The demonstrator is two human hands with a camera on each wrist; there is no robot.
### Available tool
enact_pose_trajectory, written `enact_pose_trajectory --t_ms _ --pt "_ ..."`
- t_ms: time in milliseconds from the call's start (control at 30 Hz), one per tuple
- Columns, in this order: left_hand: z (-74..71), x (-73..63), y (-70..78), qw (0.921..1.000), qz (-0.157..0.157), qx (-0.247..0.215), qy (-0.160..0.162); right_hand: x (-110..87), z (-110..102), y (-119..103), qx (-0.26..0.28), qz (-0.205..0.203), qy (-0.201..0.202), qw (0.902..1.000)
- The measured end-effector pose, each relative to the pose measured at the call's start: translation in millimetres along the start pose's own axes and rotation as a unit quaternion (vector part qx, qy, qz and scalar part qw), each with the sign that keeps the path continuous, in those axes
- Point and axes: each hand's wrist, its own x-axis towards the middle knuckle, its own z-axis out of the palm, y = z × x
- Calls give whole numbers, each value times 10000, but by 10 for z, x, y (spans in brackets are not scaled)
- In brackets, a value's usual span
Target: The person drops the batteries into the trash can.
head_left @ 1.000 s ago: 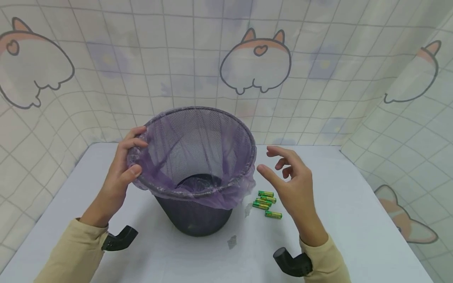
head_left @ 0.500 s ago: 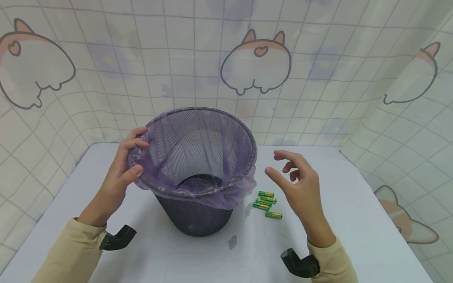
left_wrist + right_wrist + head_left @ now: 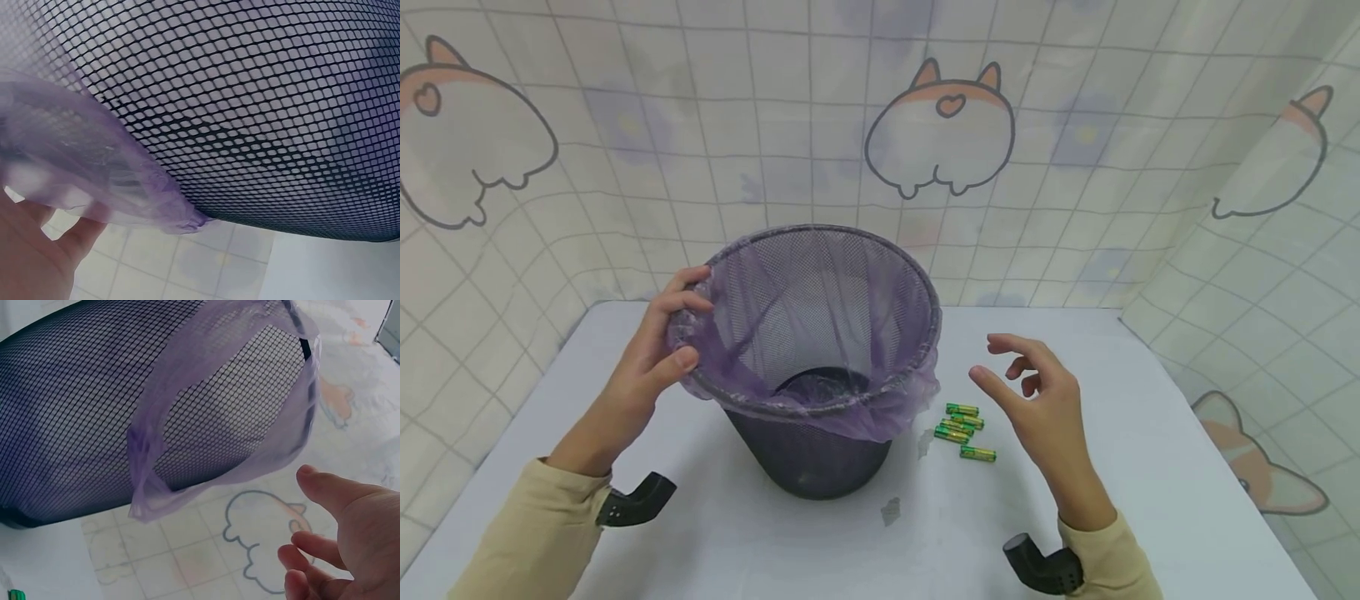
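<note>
A black mesh trash can [image 3: 808, 458] stands on the white table, lined with a thin purple trash bag [image 3: 880, 421] folded over its rim. My left hand [image 3: 651, 350] grips the rim on the left side, thumb in front and fingers over the edge, with the bag between. In the left wrist view its fingers lie against the loose bag fold [image 3: 112, 162]. My right hand [image 3: 1037, 396] hovers to the right of the can, fingers loosely bent, holding nothing and apart from the bag. Several green and yellow batteries [image 3: 958, 427] lie on the table between that hand and the can.
A grey patch [image 3: 891, 512] marks the white table [image 3: 760, 554] in front of the can. Behind and at both sides hangs a checked cloth [image 3: 820, 108] with cartoon animal prints. Each sleeve carries a black wrist device [image 3: 638, 500].
My right hand has drawn away from the can, to the right and slightly down. My left hand keeps its hold on the rim, its wrist shifting slightly left. The batteries stay put.
</note>
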Motion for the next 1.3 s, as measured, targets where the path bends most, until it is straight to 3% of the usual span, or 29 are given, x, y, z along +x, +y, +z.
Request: enact_pose_trajectory --t_ms 200,567,1000,1300 --pt "-31 -16 18 9998 -216 23 -29 -34 -10 131 -150 213 -110 9996" --pt "-14 12 47 9999 70 1 -144 -138 -21 334 -369 491 -192 9979" --pt "-2 -12 47 9998 98 -143 -30 -235 -34 559 -764 775 -331 9935" --pt "-5 8 15 10000 -42 40 -81 -304 -32 744 -991 1019 -575 9882"
